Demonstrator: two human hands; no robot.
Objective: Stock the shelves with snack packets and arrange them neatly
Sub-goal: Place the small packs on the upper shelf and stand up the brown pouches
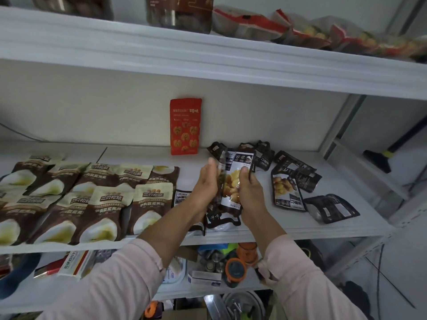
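Red packet [185, 127]; brown-and-cream packets [152, 207]; pink sleeves [120, 282].

The middle shelf [138, 153] lies bare along its back, left of the upright red packet [185, 127], and at the front right corner. Brown-and-cream packets [92, 199] fill its front left, loose black packets [298, 179] crowd the right, and the upper shelf [208, 63] overhangs, limiting room above.

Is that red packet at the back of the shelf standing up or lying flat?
Standing up. The red packet rests on its bottom edge on the shelf, leaning against the back wall, its printed front facing the camera.
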